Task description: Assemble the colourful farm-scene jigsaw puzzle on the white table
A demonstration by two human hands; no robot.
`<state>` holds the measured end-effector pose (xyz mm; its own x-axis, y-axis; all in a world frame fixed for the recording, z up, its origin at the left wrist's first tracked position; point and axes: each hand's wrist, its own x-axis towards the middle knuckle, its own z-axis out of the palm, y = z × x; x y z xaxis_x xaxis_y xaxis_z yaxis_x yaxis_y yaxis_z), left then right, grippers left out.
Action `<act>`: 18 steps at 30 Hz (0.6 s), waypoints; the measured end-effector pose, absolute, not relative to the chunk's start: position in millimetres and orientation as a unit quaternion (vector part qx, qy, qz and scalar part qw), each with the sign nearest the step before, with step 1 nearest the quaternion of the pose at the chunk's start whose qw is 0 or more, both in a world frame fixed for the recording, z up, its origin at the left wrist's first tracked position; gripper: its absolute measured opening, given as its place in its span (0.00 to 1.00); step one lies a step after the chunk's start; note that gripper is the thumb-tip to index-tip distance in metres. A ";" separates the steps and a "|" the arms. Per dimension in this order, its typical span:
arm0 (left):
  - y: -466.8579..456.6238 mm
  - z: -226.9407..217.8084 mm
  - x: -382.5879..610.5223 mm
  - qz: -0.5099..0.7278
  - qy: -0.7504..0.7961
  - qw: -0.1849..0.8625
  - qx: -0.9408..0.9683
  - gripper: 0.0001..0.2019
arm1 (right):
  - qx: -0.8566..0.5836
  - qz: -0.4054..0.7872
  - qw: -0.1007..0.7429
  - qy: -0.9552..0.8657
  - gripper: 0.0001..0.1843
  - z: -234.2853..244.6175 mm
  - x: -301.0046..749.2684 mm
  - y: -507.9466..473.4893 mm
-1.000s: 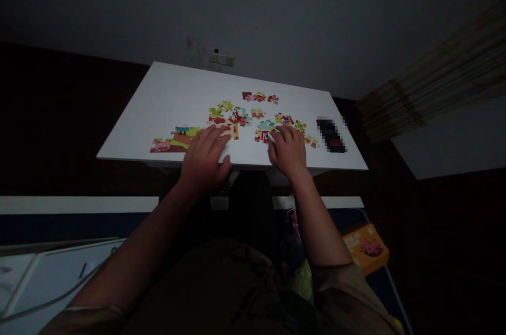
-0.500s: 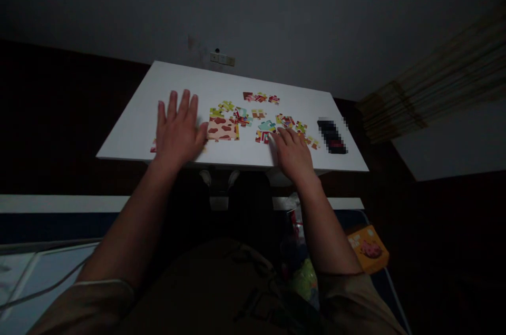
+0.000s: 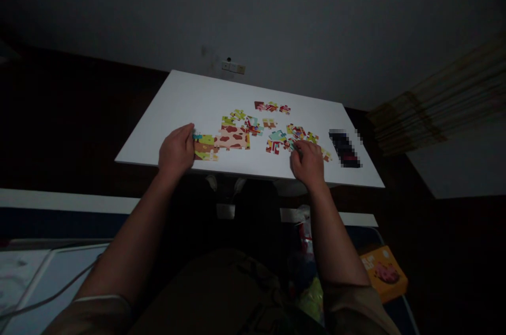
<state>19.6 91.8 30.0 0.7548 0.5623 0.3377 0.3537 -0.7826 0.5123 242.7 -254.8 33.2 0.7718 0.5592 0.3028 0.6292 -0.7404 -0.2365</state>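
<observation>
The assembled puzzle section (image 3: 205,147), a green, orange and brown strip, lies near the front edge of the white tabletop (image 3: 190,98), at about seven o'clock from the table's middle. The left hand (image 3: 176,150) curls round its left end, fingers bent over the edge, so this grip is closed on the strip. Touching the strip at its three o'clock is a larger joined block (image 3: 232,138), pale with dark red patches.

The right hand (image 3: 309,163) rests at about five o'clock from the table's middle, fingers bent down onto the loose puzzle pieces (image 3: 294,137) scattered there; whether this grip has actually pinched a piece cannot be told in the dim light. More loose pieces spread between the two hands, and a short row of joined pieces (image 3: 272,107) sits toward twelve o'clock, well apart from both hands.

At three o'clock from the right hand, near the table's right edge, lies a dark, blurred-out object (image 3: 345,148). Below the table, at about five o'clock, an orange box (image 3: 383,273) lies on the floor beside the person's right arm.
</observation>
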 end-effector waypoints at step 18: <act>80.1 33.5 17.0 0.219 0.264 0.201 0.918 0.28 | -0.944 -0.118 0.137 -0.276 0.26 29.5 241.8 -250.6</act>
<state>17.0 80.1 33.5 0.7653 0.5718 0.2955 0.3959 -0.7802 0.4844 241.8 -250.6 29.5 0.8199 0.4886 0.2982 0.5532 -0.8103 -0.1934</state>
